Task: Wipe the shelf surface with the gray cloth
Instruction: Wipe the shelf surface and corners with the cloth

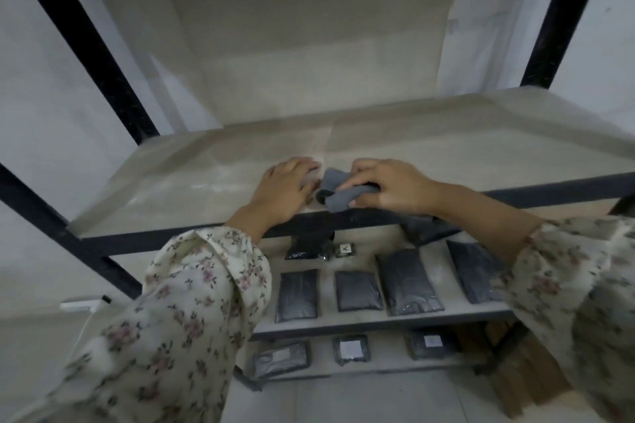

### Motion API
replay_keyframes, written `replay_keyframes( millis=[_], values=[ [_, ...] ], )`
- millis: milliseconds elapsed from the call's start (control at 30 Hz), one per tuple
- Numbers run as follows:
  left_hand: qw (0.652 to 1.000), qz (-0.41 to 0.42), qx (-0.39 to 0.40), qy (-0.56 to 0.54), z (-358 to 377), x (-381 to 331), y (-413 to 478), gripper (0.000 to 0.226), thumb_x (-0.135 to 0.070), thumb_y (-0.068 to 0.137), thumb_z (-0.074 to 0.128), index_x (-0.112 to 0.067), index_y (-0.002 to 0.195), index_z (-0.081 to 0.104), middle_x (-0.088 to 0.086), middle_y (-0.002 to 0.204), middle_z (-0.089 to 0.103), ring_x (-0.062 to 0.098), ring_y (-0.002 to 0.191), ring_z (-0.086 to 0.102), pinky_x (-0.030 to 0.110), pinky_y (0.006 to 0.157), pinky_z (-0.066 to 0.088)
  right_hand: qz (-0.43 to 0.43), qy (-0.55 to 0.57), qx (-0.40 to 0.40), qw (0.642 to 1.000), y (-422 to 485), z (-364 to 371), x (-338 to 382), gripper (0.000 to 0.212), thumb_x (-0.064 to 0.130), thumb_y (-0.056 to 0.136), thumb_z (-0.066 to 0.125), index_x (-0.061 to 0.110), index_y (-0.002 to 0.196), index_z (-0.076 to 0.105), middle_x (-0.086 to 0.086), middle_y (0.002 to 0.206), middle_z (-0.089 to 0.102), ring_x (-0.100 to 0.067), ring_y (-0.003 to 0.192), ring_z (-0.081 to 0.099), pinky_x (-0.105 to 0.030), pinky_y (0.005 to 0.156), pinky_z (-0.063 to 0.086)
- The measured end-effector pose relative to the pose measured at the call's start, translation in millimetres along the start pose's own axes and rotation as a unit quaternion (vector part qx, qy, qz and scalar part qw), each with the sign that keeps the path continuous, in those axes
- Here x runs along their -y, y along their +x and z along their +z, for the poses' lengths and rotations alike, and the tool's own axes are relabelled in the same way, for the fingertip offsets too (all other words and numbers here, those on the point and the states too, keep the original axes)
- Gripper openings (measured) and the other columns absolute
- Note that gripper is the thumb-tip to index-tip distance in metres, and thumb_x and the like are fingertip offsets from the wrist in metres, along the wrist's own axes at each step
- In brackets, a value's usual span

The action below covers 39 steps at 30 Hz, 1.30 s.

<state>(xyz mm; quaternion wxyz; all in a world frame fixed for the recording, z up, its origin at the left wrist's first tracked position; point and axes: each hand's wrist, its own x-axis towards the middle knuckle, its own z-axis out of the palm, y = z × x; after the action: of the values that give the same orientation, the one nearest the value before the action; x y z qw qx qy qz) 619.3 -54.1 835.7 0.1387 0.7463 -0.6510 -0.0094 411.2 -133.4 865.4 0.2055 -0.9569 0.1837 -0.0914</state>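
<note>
Right hand (388, 187), fingers curled around bunched cloth (338, 191) on shelf (206, 182); left hand (287, 187) flat beside it, fingers straight.

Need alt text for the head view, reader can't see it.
A person's right hand grips a bunched gray cloth near the front edge of a pale shelf surface, while the left hand rests flat just beside it. Dark flat packets lie on the lower shelves.
</note>
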Motion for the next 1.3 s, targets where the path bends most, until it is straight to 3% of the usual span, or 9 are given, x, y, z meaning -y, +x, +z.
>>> replay_keyframes(
  millis=[100, 167, 267, 367, 533, 733, 933, 1100, 1300],
  values=[
    [1.0, 0.007, 0.004, 0.015, 0, 0, -11, 0.043, -0.038, 0.097, 0.033, -0.03, 0.139, 0.036, -0.005, 0.149, 0.035, 0.015, 0.138, 0.029, 0.038, 0.114, 0.02, -0.007, 0.107, 0.012, 0.994, -19, -11, 2, 0.029, 0.019, 0.084, 0.066, 0.017, 0.113, 0.068, 0.008, 0.09, 0.056, 0.003, 0.084, 0.055, -0.02, 0.081, 0.04],
    [1.0, 0.01, 0.014, 0.023, 0, -1, -17, 0.045, -0.041, 0.098, 0.028, -0.031, 0.141, 0.033, -0.005, 0.152, 0.031, 0.015, 0.142, 0.024, 0.04, 0.116, 0.017, 0.012, 0.167, -0.077, 0.983, -13, -29, -2, 0.024, 0.014, 0.085, 0.066, 0.013, 0.109, 0.068, 0.013, 0.089, 0.059, 0.008, 0.082, 0.055, -0.019, 0.078, 0.038],
    [0.999, 0.01, 0.016, 0.027, -2, -4, -23, 0.045, -0.042, 0.099, 0.023, -0.033, 0.143, 0.029, -0.007, 0.154, 0.027, 0.014, 0.143, 0.018, 0.04, 0.115, 0.013, 0.081, 0.104, -0.144, 0.981, 19, -43, -12, 0.027, 0.021, 0.089, 0.06, 0.007, 0.112, 0.065, -0.009, 0.101, 0.069, -0.02, 0.092, 0.062, -0.027, 0.072, 0.037],
    [0.999, -0.002, 0.022, 0.031, 0, -4, -23, 0.046, -0.044, 0.098, 0.021, -0.035, 0.143, 0.027, -0.009, 0.155, 0.024, 0.012, 0.144, 0.016, 0.038, 0.116, 0.011, 0.143, 0.002, -0.096, 0.985, 41, -25, -21, 0.032, 0.027, 0.092, 0.056, 0.006, 0.114, 0.065, -0.015, 0.088, 0.063, -0.023, 0.073, 0.055, -0.024, 0.062, 0.03],
    [0.998, 0.0, 0.024, 0.05, 1, -3, -23, 0.048, -0.044, 0.099, 0.02, -0.033, 0.145, 0.023, -0.009, 0.155, 0.023, 0.012, 0.144, 0.015, 0.038, 0.116, 0.011, 0.085, -0.069, -0.052, 0.993, 27, -7, -14, 0.032, 0.032, 0.091, 0.053, 0.03, 0.123, 0.06, -0.008, 0.108, 0.053, -0.027, 0.099, 0.053, -0.035, 0.076, 0.04],
    [0.998, 0.004, 0.021, 0.059, 1, -2, -23, 0.048, -0.041, 0.099, 0.021, -0.032, 0.146, 0.022, -0.008, 0.156, 0.021, 0.013, 0.145, 0.015, 0.039, 0.117, 0.011, -0.034, 0.032, 0.031, 0.998, -27, -3, 9, 0.034, 0.026, 0.084, 0.066, 0.024, 0.118, 0.066, -0.003, 0.095, 0.054, -0.019, 0.093, 0.057, -0.036, 0.085, 0.043],
    [0.998, 0.004, 0.019, 0.056, -1, -4, -23, 0.047, -0.041, 0.099, 0.022, -0.034, 0.145, 0.023, -0.01, 0.155, 0.023, 0.011, 0.144, 0.016, 0.039, 0.116, 0.012, 0.037, 0.021, -0.105, 0.994, 34, -34, 1, 0.032, 0.026, 0.091, 0.057, 0.019, 0.122, 0.061, 0.0, 0.091, 0.049, -0.017, 0.091, 0.049, -0.026, 0.076, 0.031],
    [0.998, -0.006, 0.022, 0.06, -1, -4, -24, 0.047, -0.039, 0.099, 0.023, -0.03, 0.146, 0.023, -0.01, 0.155, 0.021, 0.012, 0.144, 0.016, 0.038, 0.117, 0.011, 0.076, -0.068, -0.058, 0.993, 44, -3, -14, 0.029, 0.03, 0.091, 0.055, 0.017, 0.114, 0.065, -0.008, 0.097, 0.049, -0.029, 0.098, 0.053, -0.028, 0.069, 0.029],
    [0.998, 0.008, 0.033, 0.06, -1, -2, -25, 0.049, -0.043, 0.099, 0.016, -0.032, 0.147, 0.017, -0.009, 0.157, 0.016, 0.012, 0.146, 0.009, 0.041, 0.119, 0.01, -0.03, 0.067, 0.056, 0.996, -11, -6, -1, 0.032, 0.029, 0.085, 0.065, 0.023, 0.116, 0.067, -0.004, 0.098, 0.058, -0.015, 0.093, 0.058, -0.029, 0.083, 0.043]
  ],
)
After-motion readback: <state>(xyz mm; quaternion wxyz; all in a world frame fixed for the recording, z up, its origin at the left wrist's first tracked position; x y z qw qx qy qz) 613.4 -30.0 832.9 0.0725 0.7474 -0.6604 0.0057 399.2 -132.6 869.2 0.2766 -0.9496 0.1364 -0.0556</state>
